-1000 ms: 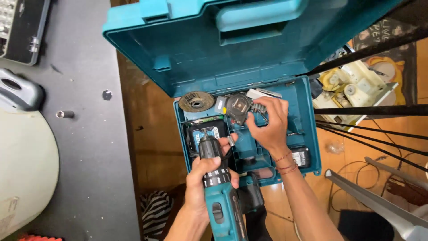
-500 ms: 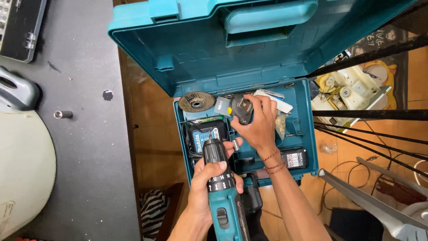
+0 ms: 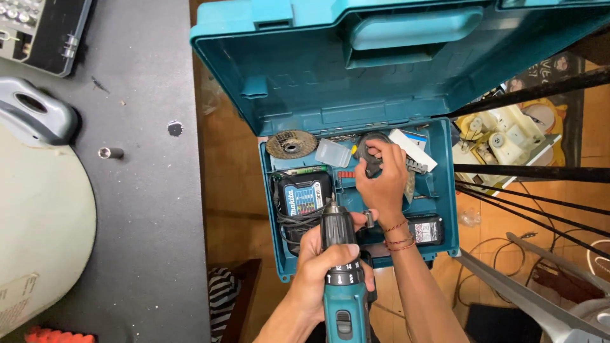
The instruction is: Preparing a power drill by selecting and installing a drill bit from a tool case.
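My left hand (image 3: 321, 270) grips a teal and black cordless drill (image 3: 343, 273), its chuck pointing up toward the open case. My right hand (image 3: 383, 178) reaches into the teal tool case (image 3: 305, 82) and closes its fingers on a small dark round part (image 3: 372, 155) near the case's back edge. Inside the case lie a grinding disc (image 3: 291, 143), a clear plastic box (image 3: 333, 152), a black charger (image 3: 304, 194) with cable, a battery (image 3: 426, 230) and a white flat piece (image 3: 413, 149).
A dark grey table (image 3: 146, 209) lies to the left, bearing a small metal socket (image 3: 110, 152), a grey tool (image 3: 35, 117), a black socket tray (image 3: 38, 32) and a pale round object (image 3: 38, 235). Black rods (image 3: 534, 171) and a metal bar (image 3: 527, 298) cross at the right.
My right hand moved up and right inside the case with the dark part, toward the back edge. The drill in my left hand shifted slightly right and lower.
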